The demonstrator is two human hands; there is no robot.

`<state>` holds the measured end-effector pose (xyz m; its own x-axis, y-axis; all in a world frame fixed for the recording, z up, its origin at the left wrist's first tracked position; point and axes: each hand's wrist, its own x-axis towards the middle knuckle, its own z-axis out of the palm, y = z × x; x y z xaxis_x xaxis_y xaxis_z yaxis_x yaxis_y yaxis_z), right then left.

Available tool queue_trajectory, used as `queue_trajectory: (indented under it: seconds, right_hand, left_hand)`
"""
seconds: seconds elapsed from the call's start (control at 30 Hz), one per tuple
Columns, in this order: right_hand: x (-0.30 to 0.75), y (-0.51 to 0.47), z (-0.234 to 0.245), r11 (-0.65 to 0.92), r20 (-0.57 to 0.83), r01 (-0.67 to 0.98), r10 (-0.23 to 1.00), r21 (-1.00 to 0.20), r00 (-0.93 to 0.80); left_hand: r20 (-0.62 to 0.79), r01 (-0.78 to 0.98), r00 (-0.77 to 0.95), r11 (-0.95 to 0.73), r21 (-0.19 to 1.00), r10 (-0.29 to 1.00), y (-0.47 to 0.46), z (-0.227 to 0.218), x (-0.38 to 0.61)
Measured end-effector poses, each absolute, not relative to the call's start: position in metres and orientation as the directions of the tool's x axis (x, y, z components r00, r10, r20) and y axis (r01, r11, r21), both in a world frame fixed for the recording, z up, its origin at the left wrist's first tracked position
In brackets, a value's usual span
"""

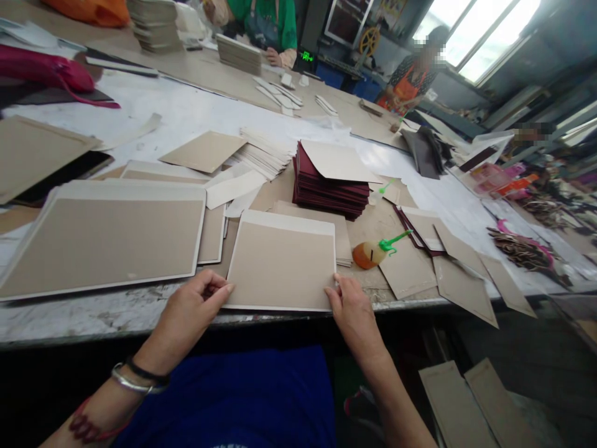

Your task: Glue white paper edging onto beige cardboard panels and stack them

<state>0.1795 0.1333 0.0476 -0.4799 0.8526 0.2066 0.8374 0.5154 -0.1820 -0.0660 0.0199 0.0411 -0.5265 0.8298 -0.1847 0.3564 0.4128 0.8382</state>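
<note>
Beige panel (282,267) w/ white border, wider white strip along top, is at front edge of bench (84,323), btwn both hands; head cam view. L hand (198,298) has its grip closed on lower L corner, thumb on top, fingers curled; R hand (352,308) pinches R edge nr lower corner, thumb & fingers tight on it. Can't tell if panel is slightly lifted or flat

To its L, larger white-bordered panels (112,242) in a pile, nr front edge. Behind, stack of dark red pieces (326,196) w/ a beige sheet (340,162) on top; white strips (263,152) L of stack. Just R of panel, squat bottle (366,255) w/ green nozzle, amber liquid inside, tilted. Further R, loose beige boards (464,289) overlap, some past bench edge. Bkgd: co-worker in green (289,28), another in orange apron (405,90), across bench
</note>
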Motion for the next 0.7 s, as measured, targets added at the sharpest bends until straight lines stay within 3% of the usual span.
queue_trajectory:
  seconds: [0.23,0.57,0.63,0.7]
  right_hand:
    - [0.179,0.134,0.046,0.52,0.179,0.849,0.848,-0.095,-0.5]
    - [0.176,0.128,0.039,0.5,0.257,0.866,0.833,0.032,-0.49]
    - [0.174,0.124,0.041,0.483,0.269,0.874,0.837,0.044,-0.476]
    - [0.172,0.121,0.043,0.457,0.276,0.888,0.85,0.037,-0.449]
  left_hand:
    - [-0.204,0.322,-0.535,0.421,0.848,0.82,0.023,0.048,-0.067]
    - [-0.095,0.38,-0.566,0.362,0.851,0.819,0.018,0.039,-0.063]
    - [-0.002,0.472,-0.538,0.303,0.828,0.843,0.016,0.034,-0.063]
    - [0.201,0.66,-0.461,0.183,0.729,0.864,0.014,0.027,-0.065]
